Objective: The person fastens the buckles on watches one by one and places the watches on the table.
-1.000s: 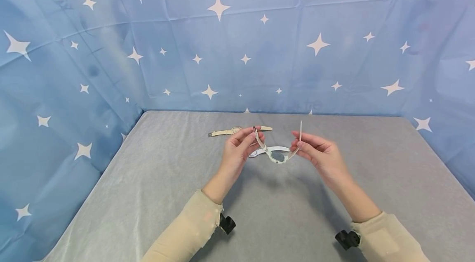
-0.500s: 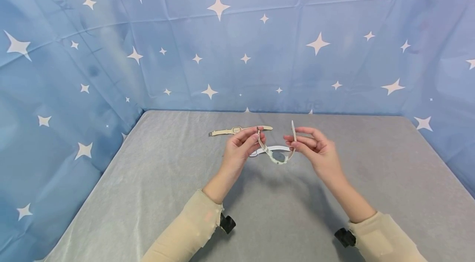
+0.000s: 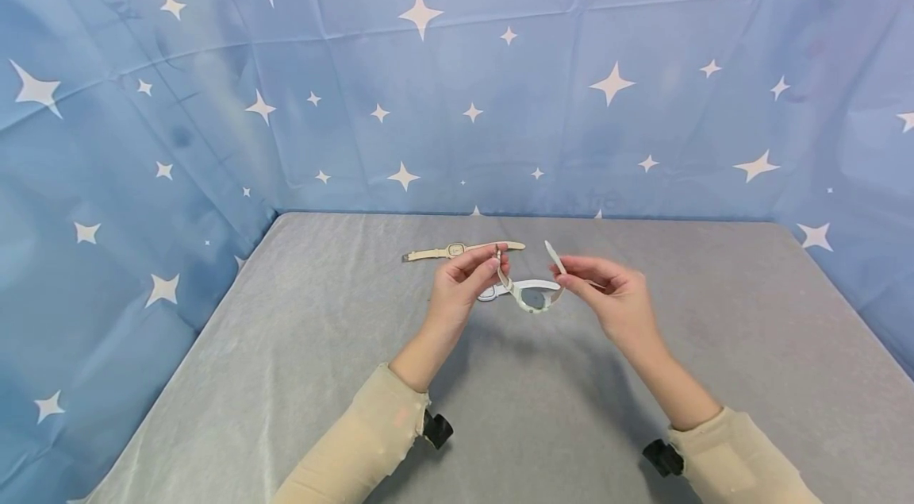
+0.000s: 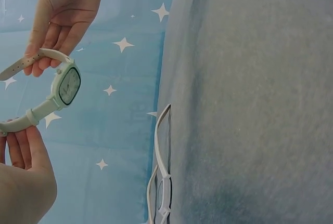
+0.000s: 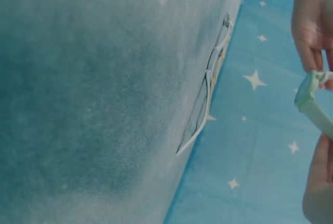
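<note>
My left hand (image 3: pixel 457 282) pinches one end of watch (image 3: pixel 534 298) strap (image 4: pixel 42 110), right hand (image 3: pixel 616 294) holed end; best bend gently, strap untwisted, both pinches light.

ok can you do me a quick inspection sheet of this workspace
surface: grey cloth, slightly wrinkled
job's things: pale green watch, held above the surface, unfastened
clutter: white watch and cream watch, lying on the cloth
hands: left hand pinches the held watch's buckle-end strap; right hand pinches the strap with holes
cables: nothing seen
surroundings: blue backdrop with white stars
</note>
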`<state>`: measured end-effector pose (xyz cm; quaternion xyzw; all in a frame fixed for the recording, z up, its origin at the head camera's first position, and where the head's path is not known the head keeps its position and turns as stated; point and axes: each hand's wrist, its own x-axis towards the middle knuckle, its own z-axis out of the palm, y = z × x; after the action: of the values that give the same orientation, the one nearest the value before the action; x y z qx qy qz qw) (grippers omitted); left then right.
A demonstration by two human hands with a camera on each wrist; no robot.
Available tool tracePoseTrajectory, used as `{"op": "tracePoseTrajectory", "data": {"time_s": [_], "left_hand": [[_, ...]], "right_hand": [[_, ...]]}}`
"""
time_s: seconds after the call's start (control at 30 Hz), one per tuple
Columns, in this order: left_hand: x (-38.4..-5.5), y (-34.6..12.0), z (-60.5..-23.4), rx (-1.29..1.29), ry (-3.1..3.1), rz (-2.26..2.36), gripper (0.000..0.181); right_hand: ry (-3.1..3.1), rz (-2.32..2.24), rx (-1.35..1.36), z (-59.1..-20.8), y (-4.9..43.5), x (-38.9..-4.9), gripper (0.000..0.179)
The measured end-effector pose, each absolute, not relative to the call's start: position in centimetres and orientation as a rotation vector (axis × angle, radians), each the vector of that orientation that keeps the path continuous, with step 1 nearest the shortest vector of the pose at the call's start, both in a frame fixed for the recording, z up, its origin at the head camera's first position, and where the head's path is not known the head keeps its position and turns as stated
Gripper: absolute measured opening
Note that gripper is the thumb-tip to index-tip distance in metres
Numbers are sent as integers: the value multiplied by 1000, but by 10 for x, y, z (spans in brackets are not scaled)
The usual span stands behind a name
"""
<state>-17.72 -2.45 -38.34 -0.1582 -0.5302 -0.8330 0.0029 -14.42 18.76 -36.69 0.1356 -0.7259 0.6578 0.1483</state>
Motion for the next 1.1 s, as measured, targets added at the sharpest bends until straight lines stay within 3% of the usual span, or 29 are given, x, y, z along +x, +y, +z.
{"op": "tracePoseTrajectory", "data": {"time_s": [0.37, 1.1], "left_hand": [[-177, -24, -384, -529, -1804, -2397, 25], [-174, -26, -381, -631, -1938, -2316, 27]], "right_hand": [[-2166, 1763, 463, -366, 183, -143, 24], [-2265, 1576, 507, -367, 182, -141, 22]]}}
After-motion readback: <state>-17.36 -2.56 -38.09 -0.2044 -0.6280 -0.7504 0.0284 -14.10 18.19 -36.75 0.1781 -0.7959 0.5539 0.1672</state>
